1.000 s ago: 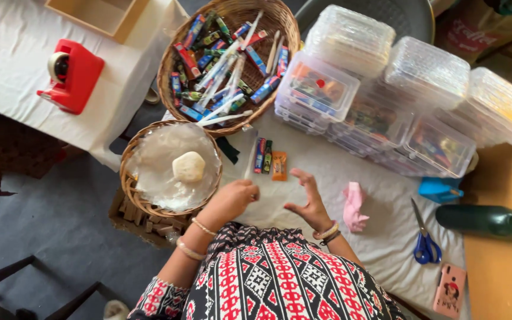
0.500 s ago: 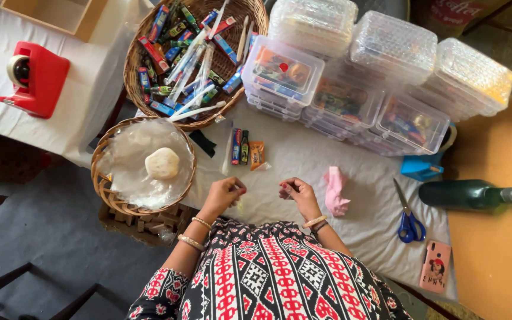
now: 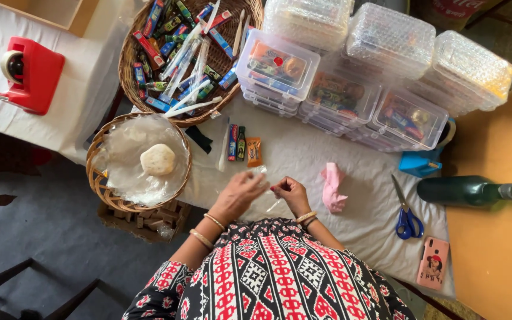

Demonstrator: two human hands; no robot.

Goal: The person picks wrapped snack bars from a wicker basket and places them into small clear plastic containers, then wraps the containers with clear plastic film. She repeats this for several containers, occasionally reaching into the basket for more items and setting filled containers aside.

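large basket (image 3: 130,71): toothbrushes, tubes | small basket (image 3: 99,178): soap, perhaps | boxes (image 3: 339,89): packed

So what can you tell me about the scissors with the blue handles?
The scissors lie flat on the white cloth to the right of the person's hands. They have two blue plastic-looking finger loops and silvery metal-looking blades, shut together. The tips point up and a little left, away from the person; the loops face the table's near edge. Nothing holds them. A crumpled pink thing lies to their left, a dark green bottle on its side to their right, and a pink phone just below.
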